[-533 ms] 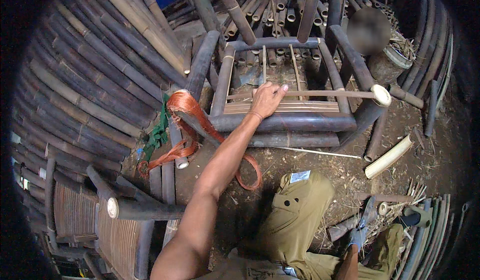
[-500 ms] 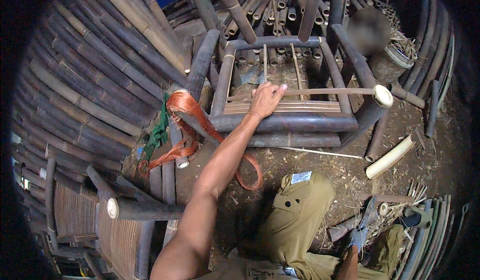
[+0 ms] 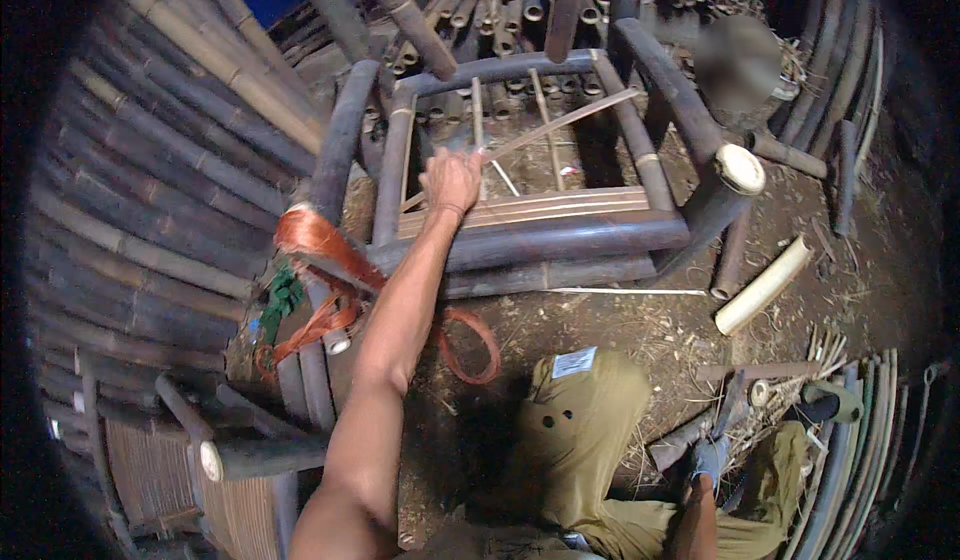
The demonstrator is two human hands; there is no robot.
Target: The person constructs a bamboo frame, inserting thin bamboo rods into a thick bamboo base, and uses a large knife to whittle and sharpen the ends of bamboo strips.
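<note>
My left hand point(image 3: 452, 178) is closed round a thin bamboo slat point(image 3: 575, 124), which lies at a slant over the open seat of a dark bamboo chair frame point(image 3: 540, 245). The slat's far right end rests over or just above the frame's right side rail. Several slats point(image 3: 560, 206) lie side by side along the seat's near edge, and two thin bamboo strips point(image 3: 547, 125) run front to back beneath. Low at the right, my right hand point(image 3: 710, 457), in a grey-blue glove, is closed on a dark, knife-like tool point(image 3: 731, 400) pointing up beside my leg.
Orange twine point(image 3: 312, 232) hangs over the chair's left post and loops on the ground. A split bamboo piece point(image 3: 763, 286) and shavings lie at right. Bamboo poles point(image 3: 170, 150) line the left; another bamboo chair point(image 3: 240, 490) stands lower left. A blurred patch covers something upper right.
My left hand has moved left with the slat, whose right end has swung away from the right post and upward. The whole view has shifted a little; my right hand stays low.
</note>
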